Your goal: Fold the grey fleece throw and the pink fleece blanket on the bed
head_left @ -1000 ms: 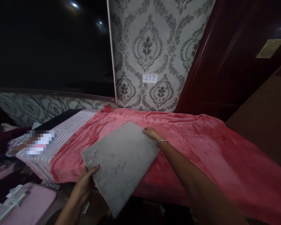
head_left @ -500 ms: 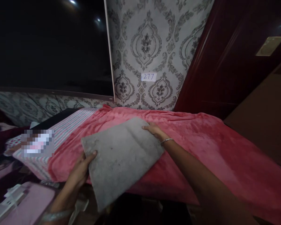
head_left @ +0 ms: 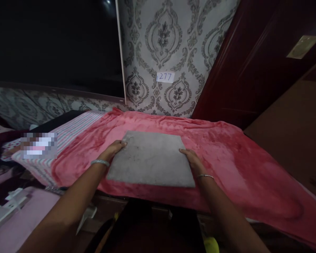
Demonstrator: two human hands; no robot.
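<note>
A flat, roughly square grey mat (head_left: pixel 152 160) with a soft-looking, faintly marked surface lies level over the pink-red blanket (head_left: pixel 218 168). My left hand (head_left: pixel 117 147) grips its left edge, thumb on top and the other fingers mostly hidden beneath. On the opposite edge, my right hand (head_left: pixel 191 158) holds it the same way. Whether the mat rests on the blanket or is held just above it, I cannot tell.
A striped cloth (head_left: pixel 76 128) lies left of the blanket. A large black screen (head_left: pixel 55 45) hangs on the patterned wall, beside a paper label (head_left: pixel 165 77) reading 277. Lower left, a white power strip (head_left: pixel 9 207) sits on a pink surface (head_left: pixel 39 207).
The mat has turned from a tilted, slanting position to lie flatter and squarer to me. My left hand has moved up and right, my right hand slightly right and down.
</note>
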